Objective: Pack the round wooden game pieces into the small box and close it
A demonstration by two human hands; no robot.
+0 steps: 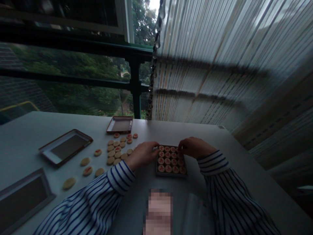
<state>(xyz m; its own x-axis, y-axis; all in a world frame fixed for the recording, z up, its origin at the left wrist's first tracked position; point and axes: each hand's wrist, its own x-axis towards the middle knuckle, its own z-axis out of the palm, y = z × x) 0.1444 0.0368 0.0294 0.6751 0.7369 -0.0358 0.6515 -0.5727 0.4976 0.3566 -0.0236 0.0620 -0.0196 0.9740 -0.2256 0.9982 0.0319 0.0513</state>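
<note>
In the head view, a shallow square box [171,175] holds rows of round Chinese chess pieces [167,161], their red characters facing up. My left hand [144,154] is closed at the box's upper left corner, thumb and fingers against its edge. At the upper right corner, the curled fingers of my right hand [193,146] touch the rim and cover the corner piece. Left of the box, loose wooden pieces [111,153] lie in a cluster, mostly blank side up. A few show red characters, such as one loose piece [98,152].
Three shallow trays or lids lie to the left: a small tray [119,125] at the back, a middle tray [66,147], and a near tray [26,195]. The white table [200,132] ends at a railing [135,78] and a striped curtain [195,65]. A pixelated patch covers the bottom middle.
</note>
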